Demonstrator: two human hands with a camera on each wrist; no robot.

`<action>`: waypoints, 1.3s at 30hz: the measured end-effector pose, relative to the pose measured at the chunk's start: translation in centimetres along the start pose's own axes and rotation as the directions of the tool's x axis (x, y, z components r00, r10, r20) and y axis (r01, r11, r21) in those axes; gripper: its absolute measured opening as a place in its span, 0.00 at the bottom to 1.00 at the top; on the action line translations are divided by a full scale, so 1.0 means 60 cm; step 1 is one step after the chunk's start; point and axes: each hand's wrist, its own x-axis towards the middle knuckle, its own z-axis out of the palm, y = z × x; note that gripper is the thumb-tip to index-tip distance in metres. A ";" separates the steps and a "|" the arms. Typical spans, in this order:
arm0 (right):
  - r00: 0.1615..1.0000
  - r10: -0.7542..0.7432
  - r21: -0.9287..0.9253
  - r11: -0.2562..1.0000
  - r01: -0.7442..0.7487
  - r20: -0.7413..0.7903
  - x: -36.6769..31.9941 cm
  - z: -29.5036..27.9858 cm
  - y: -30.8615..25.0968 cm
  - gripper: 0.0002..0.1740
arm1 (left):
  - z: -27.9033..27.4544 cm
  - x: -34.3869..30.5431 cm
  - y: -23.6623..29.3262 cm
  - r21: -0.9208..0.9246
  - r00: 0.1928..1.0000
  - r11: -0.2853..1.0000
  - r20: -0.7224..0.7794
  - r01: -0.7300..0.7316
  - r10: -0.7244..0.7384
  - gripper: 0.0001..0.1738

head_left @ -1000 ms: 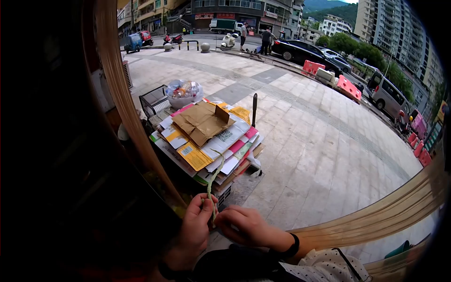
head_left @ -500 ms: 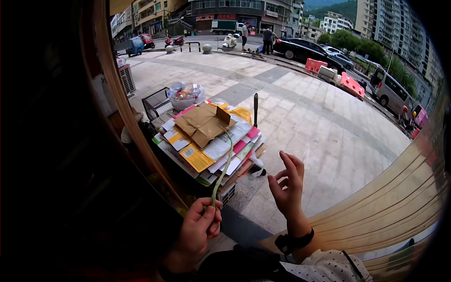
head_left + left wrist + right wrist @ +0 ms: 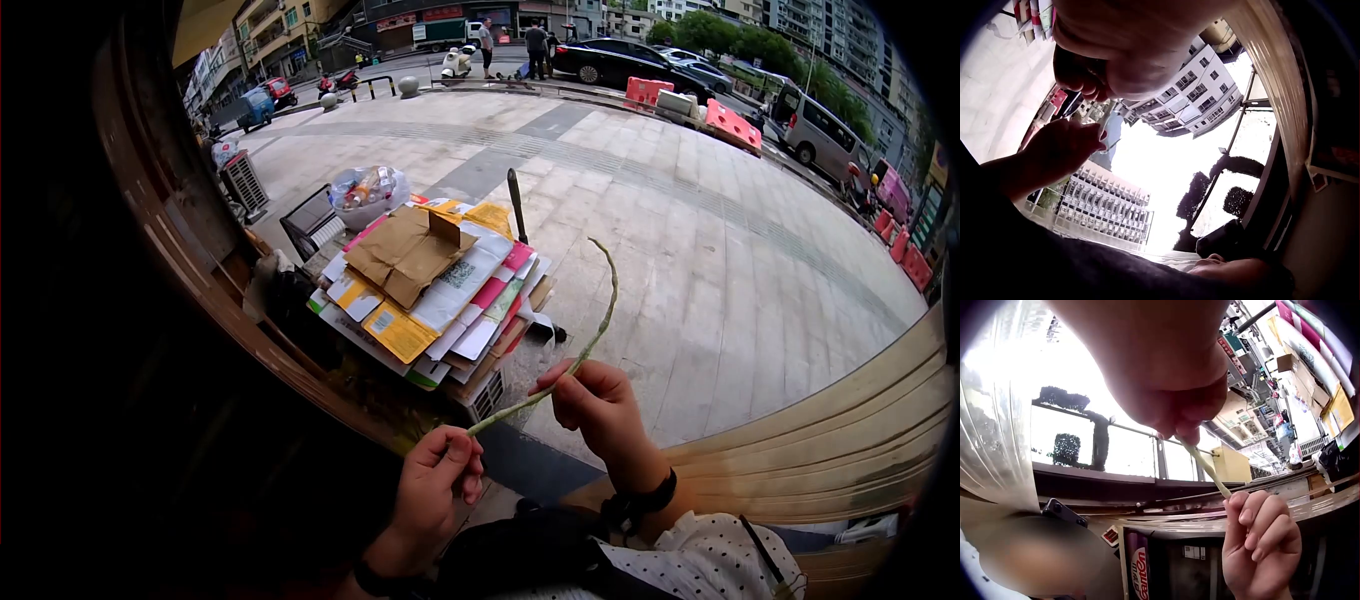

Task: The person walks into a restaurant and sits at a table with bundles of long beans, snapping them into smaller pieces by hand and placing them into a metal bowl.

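A long, thin green bean (image 3: pixel 608 300), bumpy along its length, runs between my two hands in the head view, its free end curving upward over the pavement. Its lower end is pinched by thumb and fingers of my left hand (image 3: pixel 435 490). Farther along, my right hand (image 3: pixel 605 415) pinches it near the middle. From the right wrist, the bean (image 3: pixel 1210 472) stretches from the right hand (image 3: pixel 1166 381) to the left hand (image 3: pixel 1263 544). In the left wrist view the left hand (image 3: pixel 1129 44) looms dark at the top, the right hand (image 3: pixel 1054 150) below.
Beyond my hands stands a stack of flattened cardboard (image 3: pixel 405 260), with a bag of bottles (image 3: pixel 368 190) behind it and a dark upright handle (image 3: pixel 516 205) beside it. A wooden frame (image 3: pixel 170 240) borders the left. Translucent sheeting (image 3: pixel 800 430) curves at right. Paved ground (image 3: pixel 690 250) lies outside.
The right hand first worked close beside the left, then lifted away to the right with fingers spread, and now pinches the bean. The bean has swung rightward; the left hand keeps its hold.
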 end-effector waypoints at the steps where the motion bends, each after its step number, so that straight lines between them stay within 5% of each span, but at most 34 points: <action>1: 0.998 -0.020 -0.134 0.991 0.011 -0.063 -0.006 0.012 -0.006 0.11 | -0.008 0.009 -0.008 -0.039 0.997 0.998 -0.055 -0.055 0.053 0.12; 4: 0.968 -0.249 -0.286 0.925 0.250 0.042 -0.008 0.025 -0.005 0.10 | -0.004 0.021 -0.005 -0.062 0.967 0.986 -0.218 -0.152 0.135 0.10; 8: 0.930 -0.318 -0.090 0.948 0.306 -0.186 -0.008 0.011 -0.042 0.13 | -0.045 0.034 0.004 -0.178 0.891 0.958 -0.436 -0.225 0.129 0.10; 12: 0.995 0.079 -0.231 0.971 -0.064 0.057 0.000 0.010 -0.050 0.14 | -0.028 0.021 0.000 -0.137 1.000 0.990 -0.007 0.028 -0.029 0.14; 14: 0.945 -0.124 -0.397 0.885 0.244 0.304 0.009 0.024 -0.001 0.10 | -0.007 0.012 -0.011 -0.081 0.985 0.989 0.134 0.124 -0.113 0.14; 16: 0.964 0.078 -0.234 0.972 -0.017 0.254 -0.008 0.051 0.015 0.09 | 0.009 0.003 -0.013 0.004 0.977 0.986 0.138 0.166 -0.165 0.15; 17: 0.958 -0.028 -0.295 0.949 0.115 0.285 -0.003 0.057 0.015 0.10 | 0.012 0.000 -0.013 0.047 0.971 0.981 0.137 0.189 -0.194 0.15; 20: 0.967 0.229 0.012 0.973 -0.231 0.108 -0.013 0.081 -0.017 0.10 | -0.013 -0.004 -0.029 0.018 0.970 0.995 0.223 0.097 -0.099 0.16; 23: 0.971 0.234 0.060 0.970 -0.237 0.040 -0.017 0.055 0.002 0.11 | -0.028 -0.009 -0.031 0.038 0.940 0.993 0.318 0.114 -0.120 0.16; 26: 0.980 0.198 -0.014 0.980 -0.199 -0.008 -0.020 0.059 0.002 0.10 | -0.018 -0.022 -0.017 -0.142 0.889 0.917 0.337 0.373 -0.310 0.16; 29: 0.981 0.194 -0.058 0.979 -0.194 -0.013 -0.029 0.062 0.004 0.11 | -0.024 -0.030 -0.025 -0.035 0.874 0.919 0.324 0.393 -0.362 0.16; 32: 0.993 0.115 -0.025 0.993 -0.114 0.015 -0.042 0.067 0.005 0.11 | -0.021 -0.041 -0.024 -0.215 0.979 0.963 0.160 0.163 -0.129 0.14; 39: 0.984 -0.169 -0.298 0.938 0.176 0.050 -0.068 0.112 0.009 0.08 | -0.003 -0.051 -0.023 -0.255 0.990 0.966 -0.139 -0.038 0.002 0.13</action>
